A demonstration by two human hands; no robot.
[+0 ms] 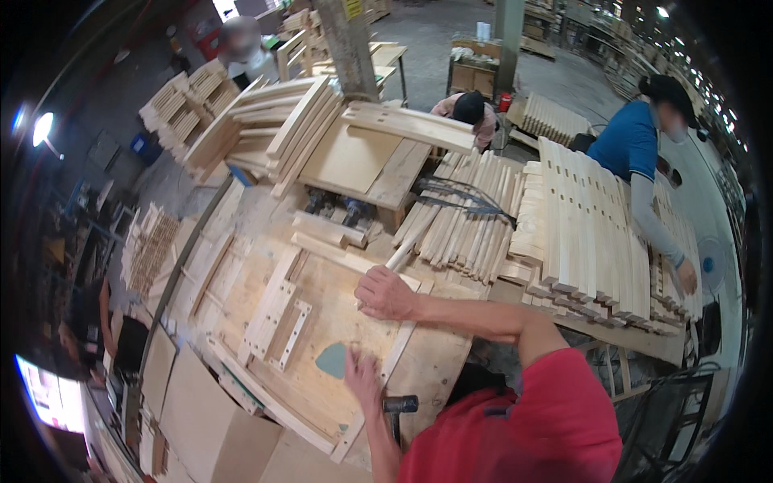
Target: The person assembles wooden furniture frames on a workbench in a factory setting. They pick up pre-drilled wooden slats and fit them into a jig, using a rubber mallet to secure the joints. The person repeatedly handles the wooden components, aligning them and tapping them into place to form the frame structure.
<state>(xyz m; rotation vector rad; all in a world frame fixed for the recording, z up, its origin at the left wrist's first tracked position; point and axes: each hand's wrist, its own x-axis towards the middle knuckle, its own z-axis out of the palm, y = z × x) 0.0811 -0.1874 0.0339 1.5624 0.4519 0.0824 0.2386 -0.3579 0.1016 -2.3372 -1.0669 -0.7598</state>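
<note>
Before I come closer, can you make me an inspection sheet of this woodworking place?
Surface: light-brown plywood worktable with a flat green patch.
Job's things: long, straight, pale wooden rail on the worktable, left forearm across it.
Clutter: short pale wooden strip with dark holes; black-headed hammer beside the left forearm.
Hands: right hand curled near the rail's far end, grip unclear; left hand blurred, beside the green patch.
Cables: none certain; the long, dark, curved strip at left might be a hose.
Surroundings: co-worker in a blue shirt beside stacked, slotted pale planks.
</note>
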